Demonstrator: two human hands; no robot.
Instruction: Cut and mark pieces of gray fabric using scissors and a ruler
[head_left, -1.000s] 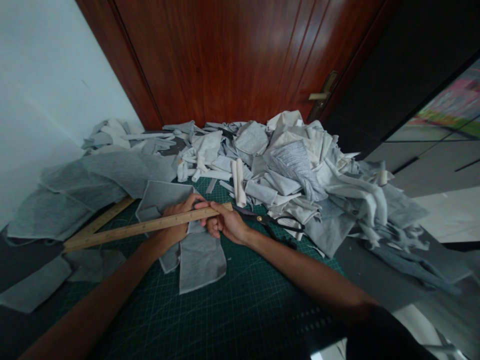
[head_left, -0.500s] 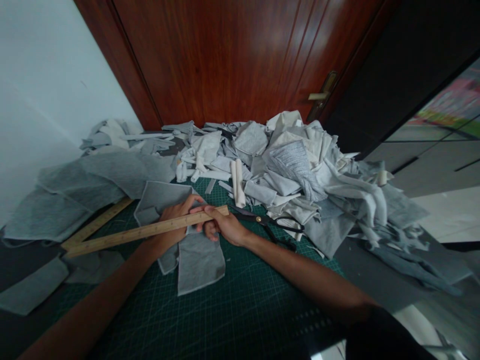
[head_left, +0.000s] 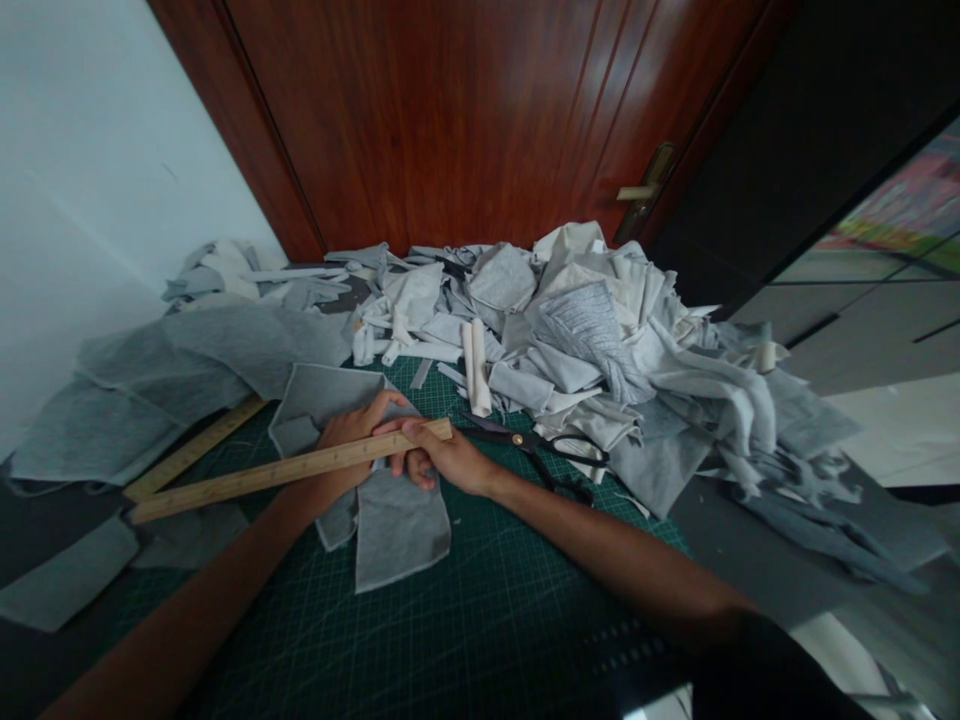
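My right hand [head_left: 457,462] is closed round the end of a long wooden ruler [head_left: 300,463], which slants across my left wrist. Under the ruler, my left hand [head_left: 352,428] is bent over a grey fabric piece [head_left: 405,530] and seems to grip it; its fingertips are partly hidden where the hands meet. More grey fabric [head_left: 319,385] lies beneath and behind that hand. Just right of my right hand, black-handled scissors [head_left: 517,440] rest on the green cutting mat [head_left: 495,590].
A heap of grey and white fabric scraps [head_left: 585,340] spreads along the back and right. Large grey fabric sheets [head_left: 142,385] lie at left, beside a second wooden ruler [head_left: 196,447]. A wooden door [head_left: 450,120] stands behind the table.
The ruler's right end has shifted slightly left and down with my right hand's grip. My left hand stays nearly in place, and the fabric barely differs.
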